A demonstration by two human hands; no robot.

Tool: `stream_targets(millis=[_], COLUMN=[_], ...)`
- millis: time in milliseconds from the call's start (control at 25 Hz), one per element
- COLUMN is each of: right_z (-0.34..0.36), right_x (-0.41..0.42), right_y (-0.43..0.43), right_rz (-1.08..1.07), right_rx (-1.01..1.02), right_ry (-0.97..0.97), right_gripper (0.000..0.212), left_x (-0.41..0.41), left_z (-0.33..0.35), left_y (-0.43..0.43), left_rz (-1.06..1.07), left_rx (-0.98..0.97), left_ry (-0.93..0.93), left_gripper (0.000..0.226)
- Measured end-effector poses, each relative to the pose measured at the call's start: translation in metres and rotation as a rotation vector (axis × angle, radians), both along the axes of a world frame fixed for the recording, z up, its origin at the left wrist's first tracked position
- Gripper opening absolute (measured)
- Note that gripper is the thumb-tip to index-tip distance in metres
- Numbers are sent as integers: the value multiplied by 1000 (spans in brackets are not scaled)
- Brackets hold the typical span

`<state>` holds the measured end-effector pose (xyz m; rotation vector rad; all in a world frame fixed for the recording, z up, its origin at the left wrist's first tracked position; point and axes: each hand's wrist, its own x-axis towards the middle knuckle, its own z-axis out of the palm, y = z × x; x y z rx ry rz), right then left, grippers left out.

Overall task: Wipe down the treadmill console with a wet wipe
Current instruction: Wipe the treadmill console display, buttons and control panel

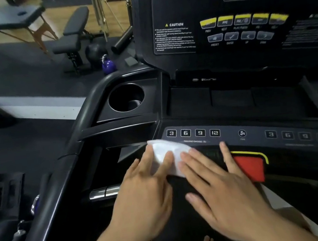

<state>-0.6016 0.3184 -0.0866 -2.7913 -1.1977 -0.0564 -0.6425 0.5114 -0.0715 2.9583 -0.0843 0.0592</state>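
Flat-fingered, our left hand (143, 191) and right hand (221, 185) are pressing the crumpled white wet wipe (167, 153); the black treadmill console (256, 127) is stretching rightward.

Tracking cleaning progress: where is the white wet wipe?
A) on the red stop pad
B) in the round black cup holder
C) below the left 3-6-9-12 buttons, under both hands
C: the white wet wipe lies just below the left number buttons, with left hand and right hand fingers flat on it.
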Motion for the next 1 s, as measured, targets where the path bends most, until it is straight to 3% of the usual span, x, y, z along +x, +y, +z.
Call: stream_targets(millis=[120,320,560,760,1000], right_z=[2,16,5,12,-1], right_x=[9,42,0,39,-9], right_y=[-11,-18,-43,-39,-30], right_rz=[-26,-252,-157,-320,-189], right_rx=[-26,-49,-5,-33,55], right_ry=[-27,-44,-22,-18,-4], right_gripper=[61,57,58,57,59], left_x=[9,57,14,62,2], left_z=[-4,-3,-17,-8,-16], left_y=[-14,-56,-54,-75,-54], left_rz=[-32,-184,-267,-238,-227], left_rx=[132,149,240,229,187], left_ry=[-36,-143,-111,-194,-57], left_gripper=[63,62,69,64,67])
